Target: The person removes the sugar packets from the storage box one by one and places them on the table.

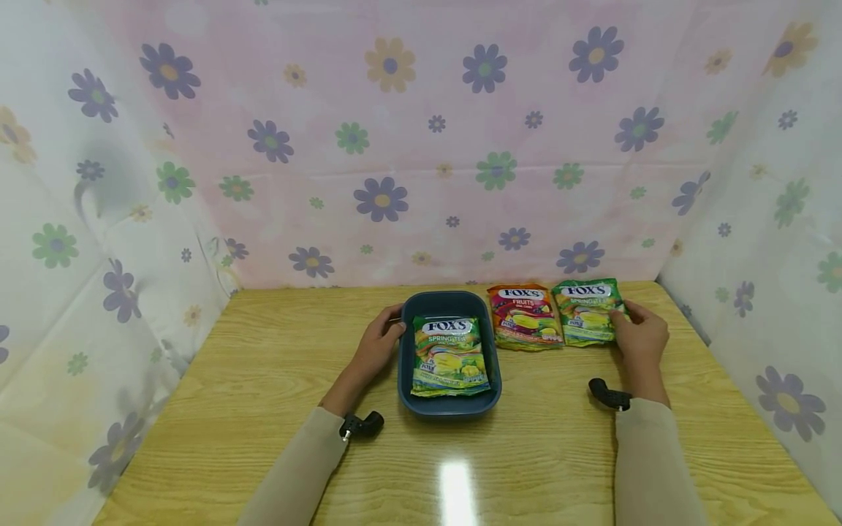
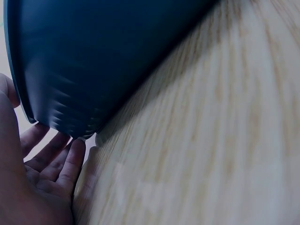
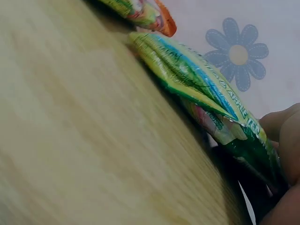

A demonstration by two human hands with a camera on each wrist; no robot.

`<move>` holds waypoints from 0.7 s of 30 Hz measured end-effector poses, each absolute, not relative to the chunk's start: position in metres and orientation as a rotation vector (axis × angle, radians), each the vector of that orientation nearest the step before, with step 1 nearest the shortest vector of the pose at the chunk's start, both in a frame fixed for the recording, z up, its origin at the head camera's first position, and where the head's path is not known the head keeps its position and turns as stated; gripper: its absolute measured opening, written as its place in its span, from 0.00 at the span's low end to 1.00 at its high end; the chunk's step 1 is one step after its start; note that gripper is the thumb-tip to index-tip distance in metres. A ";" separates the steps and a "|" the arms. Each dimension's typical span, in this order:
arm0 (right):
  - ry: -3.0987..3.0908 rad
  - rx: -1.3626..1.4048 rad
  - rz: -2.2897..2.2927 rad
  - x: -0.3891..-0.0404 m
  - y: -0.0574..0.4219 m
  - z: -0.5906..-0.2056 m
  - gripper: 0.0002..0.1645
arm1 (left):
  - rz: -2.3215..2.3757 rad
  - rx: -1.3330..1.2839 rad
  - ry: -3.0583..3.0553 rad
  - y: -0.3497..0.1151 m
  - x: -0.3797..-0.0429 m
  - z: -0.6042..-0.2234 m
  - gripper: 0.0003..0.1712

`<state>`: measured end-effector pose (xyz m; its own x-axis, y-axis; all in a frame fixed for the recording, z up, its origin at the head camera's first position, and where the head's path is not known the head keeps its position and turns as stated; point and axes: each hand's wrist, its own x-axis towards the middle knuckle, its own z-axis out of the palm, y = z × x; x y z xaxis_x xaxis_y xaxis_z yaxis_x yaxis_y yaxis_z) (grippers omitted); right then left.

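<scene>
A dark blue plastic tub (image 1: 450, 410) stands on the table, with a green Spring Tea candy packet (image 1: 449, 358) lying face up in it. My left hand (image 1: 378, 342) holds the tub's left side near the far corner, thumb at the rim; in the left wrist view its fingers (image 2: 70, 164) touch the outer wall. Right of the tub lies a red Fruits candy packet (image 1: 525, 317). Beside it, my right hand (image 1: 641, 336) grips the right edge of another green Spring Tea candy packet (image 1: 585, 313), thumb on the front. The right wrist view shows this packet (image 3: 197, 84) raised at the gripped edge.
The wooden table (image 1: 276, 351) reaches back to a flowered cloth (image 1: 408, 146), and similar cloth hangs at both sides. A small black device (image 1: 362, 425) is on the left wrist, another (image 1: 609, 394) on the right.
</scene>
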<state>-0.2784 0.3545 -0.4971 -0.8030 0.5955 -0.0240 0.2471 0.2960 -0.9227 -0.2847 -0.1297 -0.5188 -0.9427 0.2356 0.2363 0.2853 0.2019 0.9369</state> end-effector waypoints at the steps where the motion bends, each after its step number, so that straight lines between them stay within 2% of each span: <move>1: -2.274 -0.739 1.447 -0.278 0.354 -0.498 0.31 | -1.893 -0.520 -2.402 -0.130 -0.284 -0.519 0.26; 7: -2.307 -0.619 1.258 -0.276 0.354 -0.501 0.29 | -1.910 -0.516 -2.397 -0.130 -0.283 -0.517 0.26; 16: -2.378 -0.562 1.245 -0.272 0.354 -0.494 0.32 | -1.923 -0.542 -2.397 -0.130 -0.285 -0.517 0.27; 21: -2.371 -0.516 1.261 -0.270 0.353 -0.489 0.32 | -1.915 -0.559 -2.402 -0.128 -0.278 -0.505 0.27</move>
<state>-0.2702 0.3532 -0.4895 -0.8499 0.4964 0.1767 0.1311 0.5239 -0.8416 -0.2778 -0.1285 -0.5050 -0.9358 0.2636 0.2341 0.2870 0.1841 0.9401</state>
